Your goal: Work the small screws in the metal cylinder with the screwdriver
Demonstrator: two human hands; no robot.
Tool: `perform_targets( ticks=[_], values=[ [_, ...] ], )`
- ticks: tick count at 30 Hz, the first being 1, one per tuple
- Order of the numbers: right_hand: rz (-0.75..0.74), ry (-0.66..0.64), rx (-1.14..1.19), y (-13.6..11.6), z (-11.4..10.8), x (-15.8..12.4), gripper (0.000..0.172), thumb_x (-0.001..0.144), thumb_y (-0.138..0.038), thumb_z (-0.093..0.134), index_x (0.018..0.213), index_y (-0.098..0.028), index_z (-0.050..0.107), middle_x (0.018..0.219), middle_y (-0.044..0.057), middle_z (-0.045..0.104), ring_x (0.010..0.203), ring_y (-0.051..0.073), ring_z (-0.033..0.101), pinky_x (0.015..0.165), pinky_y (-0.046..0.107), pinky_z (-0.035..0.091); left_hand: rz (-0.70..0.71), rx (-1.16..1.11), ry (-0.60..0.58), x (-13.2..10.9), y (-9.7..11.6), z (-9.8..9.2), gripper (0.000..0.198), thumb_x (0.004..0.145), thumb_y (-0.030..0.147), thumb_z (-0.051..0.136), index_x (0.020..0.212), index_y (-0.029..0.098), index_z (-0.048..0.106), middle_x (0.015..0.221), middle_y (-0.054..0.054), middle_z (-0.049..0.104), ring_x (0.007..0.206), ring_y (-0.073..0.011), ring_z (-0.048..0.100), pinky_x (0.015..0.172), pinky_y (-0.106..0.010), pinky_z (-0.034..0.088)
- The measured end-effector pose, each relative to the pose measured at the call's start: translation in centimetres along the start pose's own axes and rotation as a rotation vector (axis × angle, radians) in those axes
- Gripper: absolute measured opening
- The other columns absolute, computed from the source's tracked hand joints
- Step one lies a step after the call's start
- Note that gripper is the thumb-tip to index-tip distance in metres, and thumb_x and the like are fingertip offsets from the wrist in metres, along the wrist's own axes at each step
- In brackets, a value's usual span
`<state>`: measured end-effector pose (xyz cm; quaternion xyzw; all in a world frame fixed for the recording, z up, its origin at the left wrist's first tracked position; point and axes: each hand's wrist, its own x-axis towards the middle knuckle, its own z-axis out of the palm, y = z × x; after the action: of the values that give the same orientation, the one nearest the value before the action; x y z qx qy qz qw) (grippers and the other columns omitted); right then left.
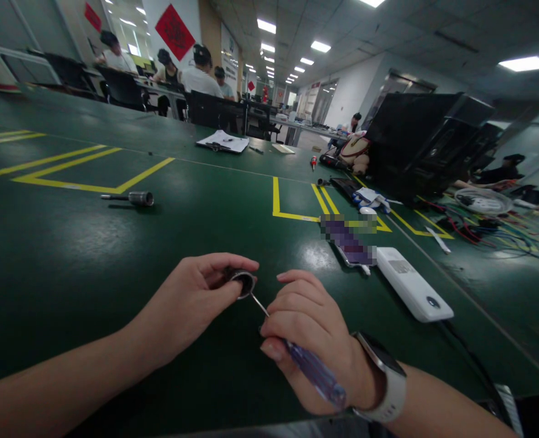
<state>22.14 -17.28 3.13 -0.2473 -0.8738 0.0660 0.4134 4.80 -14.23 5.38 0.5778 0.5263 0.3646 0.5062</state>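
My left hand pinches a small round metal cylinder between thumb and fingers, just above the green table. My right hand is closed round a screwdriver with a clear blue handle. Its thin metal shaft points up and left, and its tip reaches the open end of the cylinder. A white-strapped watch sits on my right wrist.
A metal socket tool lies far left by yellow floor-style markings. A white device and a phone lie right of my hands. Coloured cables, black boxes and a clipboard are farther off. Several seated people work at the back.
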Motion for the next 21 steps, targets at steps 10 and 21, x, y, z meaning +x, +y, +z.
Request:
perform_targets(
  ticks=[10,21],
  values=[
    [0.004,-0.023,-0.044,-0.02,0.15,-0.22,0.008,0.080,-0.016,0.050,0.088,-0.017,0.052,0.074,0.004,0.062,0.075,0.016,0.056,0.090,0.040,0.041,-0.006,-0.015,-0.001,0.03,0.13,0.06,0.020,0.066,0.023,0.063,0.085,0.019,0.069,0.082,-0.003,0.072,0.080,-0.0198,0.066,0.077,-0.029,0.050],
    [0.039,-0.038,0.007,-0.06,0.07,-0.05,0.009,0.080,-0.017,0.051,0.089,-0.017,0.053,0.077,0.004,0.061,0.075,0.016,0.056,0.090,0.040,0.040,0.007,-0.035,-0.033,0.34,-0.45,-0.05,0.023,0.066,0.023,0.063,0.088,0.018,0.068,0.083,-0.003,0.072,0.081,-0.0204,0.066,0.079,-0.030,0.050]
  ],
)
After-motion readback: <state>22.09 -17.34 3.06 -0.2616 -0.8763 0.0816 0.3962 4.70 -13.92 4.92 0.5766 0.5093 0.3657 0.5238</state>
